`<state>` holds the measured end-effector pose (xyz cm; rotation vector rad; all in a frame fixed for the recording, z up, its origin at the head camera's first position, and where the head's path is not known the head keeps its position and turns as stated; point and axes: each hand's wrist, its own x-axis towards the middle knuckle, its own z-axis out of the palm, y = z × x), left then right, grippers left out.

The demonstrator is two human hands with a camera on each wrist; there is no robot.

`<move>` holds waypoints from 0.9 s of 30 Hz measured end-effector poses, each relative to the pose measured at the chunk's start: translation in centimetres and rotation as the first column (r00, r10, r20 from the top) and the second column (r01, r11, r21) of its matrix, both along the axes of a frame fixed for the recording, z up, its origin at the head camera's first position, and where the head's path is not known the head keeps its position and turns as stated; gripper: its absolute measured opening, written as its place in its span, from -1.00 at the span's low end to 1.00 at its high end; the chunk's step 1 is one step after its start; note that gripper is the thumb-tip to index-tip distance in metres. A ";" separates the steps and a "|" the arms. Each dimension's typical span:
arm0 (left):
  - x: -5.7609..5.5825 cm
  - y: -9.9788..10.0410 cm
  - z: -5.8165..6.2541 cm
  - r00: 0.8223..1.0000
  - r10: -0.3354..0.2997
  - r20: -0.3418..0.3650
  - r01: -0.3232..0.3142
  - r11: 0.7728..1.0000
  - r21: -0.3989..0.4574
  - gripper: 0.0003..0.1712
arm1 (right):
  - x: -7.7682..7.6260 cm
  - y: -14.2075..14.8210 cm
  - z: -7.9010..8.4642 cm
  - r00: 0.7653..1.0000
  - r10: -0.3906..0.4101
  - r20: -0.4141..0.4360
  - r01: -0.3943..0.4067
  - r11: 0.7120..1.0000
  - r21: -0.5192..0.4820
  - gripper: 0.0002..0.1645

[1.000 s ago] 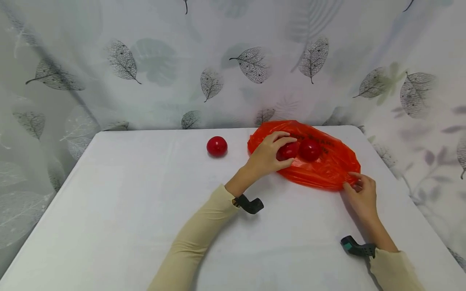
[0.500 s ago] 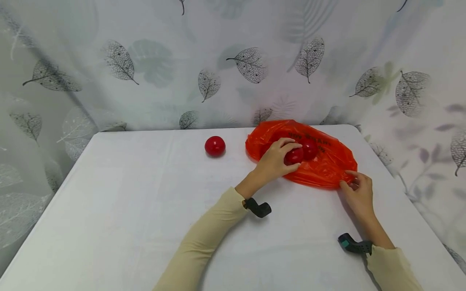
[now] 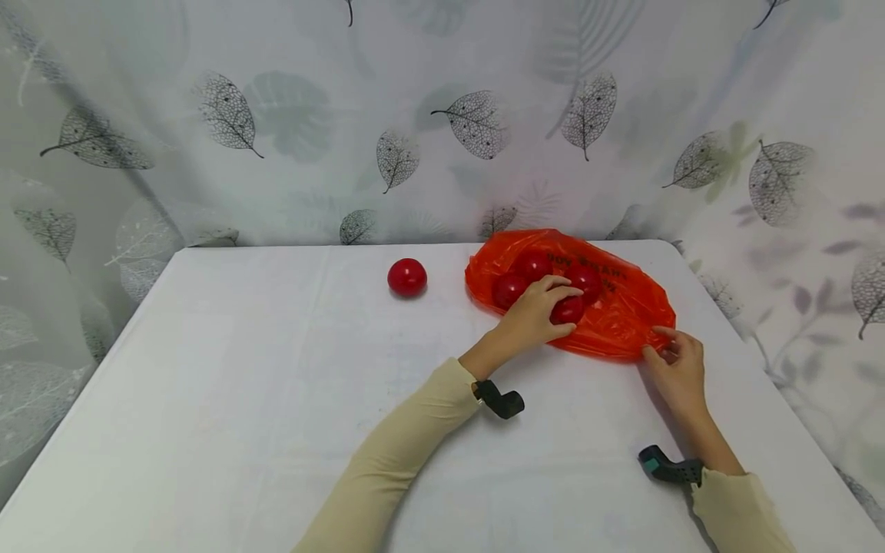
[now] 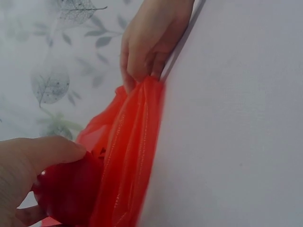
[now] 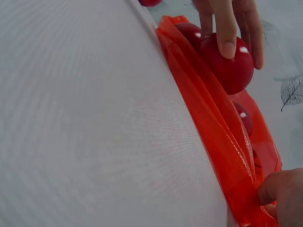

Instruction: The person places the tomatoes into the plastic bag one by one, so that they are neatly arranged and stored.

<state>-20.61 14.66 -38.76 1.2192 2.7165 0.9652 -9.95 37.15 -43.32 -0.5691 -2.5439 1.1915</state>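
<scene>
My left hand [image 3: 534,316] grips a glossy red apple [image 3: 568,310] with thumb and fingers, over the near side of an orange-red plastic bag [image 3: 632,319]. In the right wrist view that held apple [image 5: 232,71] is right at the bag's open edge [image 5: 208,109]. My right hand [image 3: 681,372] pinches the bag's right end between thumb and fingers. Several other red apples lie in the bag, among them one at the left [image 3: 509,290], one behind it [image 3: 534,264] and one near the middle [image 3: 585,283], partly behind the left fingers.
One more red apple [image 3: 407,277] sits on the white table [image 3: 276,384], left of the bag near the back edge. Behind the table hangs a pale leaf-patterned curtain [image 3: 290,192]. Each wrist wears a dark camera mount.
My left hand has moved right and toward me with the apple, uncovering two apples at the bag's left side. The right hand keeps its pinch on the bag.
</scene>
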 end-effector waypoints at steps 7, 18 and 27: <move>-0.3 0.5 -0.6 1.000 0.008 0.011 -0.008 1.000 0.004 -0.37 | 0.0 0.0 -0.1 1.000 -0.003 0.000 0.003 1.000 -0.007 -0.50; -0.9 1.0 -1.7 0.999 0.005 0.033 -0.005 1.000 -0.008 -0.39 | -0.1 -0.1 -0.1 1.000 0.014 0.011 -0.013 1.000 -0.007 -0.49; -1.0 1.0 -1.8 0.999 -0.034 0.039 0.035 0.999 -0.029 -0.40 | -0.1 -0.1 0.0 1.000 0.009 0.019 -0.009 1.000 -0.007 -0.49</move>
